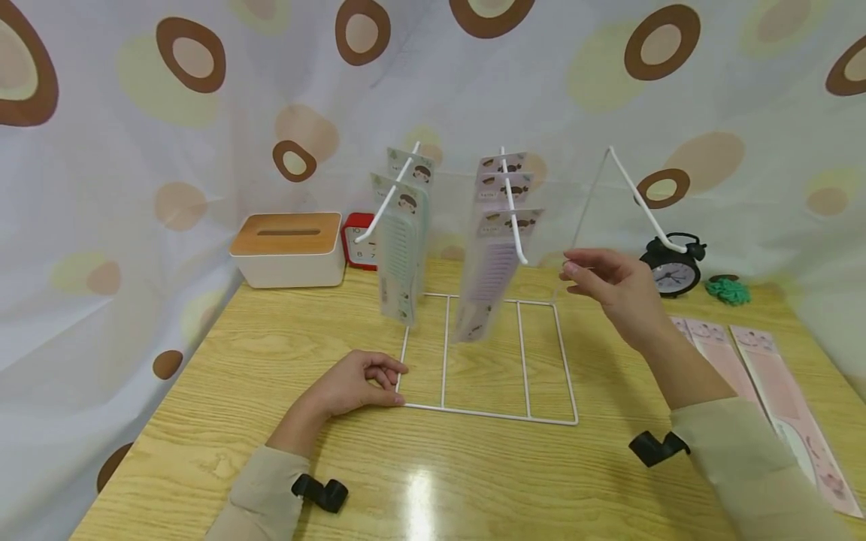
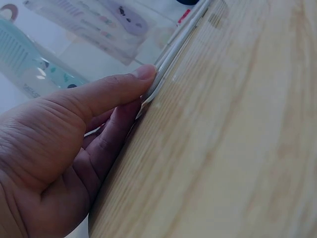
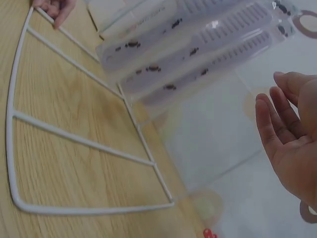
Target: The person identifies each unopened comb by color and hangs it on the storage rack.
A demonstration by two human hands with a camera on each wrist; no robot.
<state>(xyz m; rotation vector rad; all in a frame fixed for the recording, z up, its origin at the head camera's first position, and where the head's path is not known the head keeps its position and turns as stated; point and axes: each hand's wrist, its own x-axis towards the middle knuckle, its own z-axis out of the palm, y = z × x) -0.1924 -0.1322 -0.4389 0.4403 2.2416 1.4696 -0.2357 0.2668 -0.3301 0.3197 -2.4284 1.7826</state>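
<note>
A white wire rack (image 1: 443,353) stands on the table with three sloping hanger arms. My left hand (image 1: 360,382) pinches its front left corner, thumb on the wire (image 2: 171,59) in the left wrist view. Two packaged green combs (image 1: 399,255) hang from the left arm. On the middle arm are three packaged purple combs (image 1: 497,272), also visible in the right wrist view. Beside the rack's right upright, below the bare right arm (image 1: 639,191), my right hand (image 1: 612,293) is raised. Its fingers (image 3: 267,121) are loosely bent and hold nothing.
Pink packages (image 1: 785,368) lie on the table at the right. Behind them are a black alarm clock (image 1: 673,276) and a green tangled bundle (image 1: 728,290). A wood-lidded tissue box (image 1: 291,267) and red clock (image 1: 358,252) stand back left, before a patterned curtain (image 1: 433,75).
</note>
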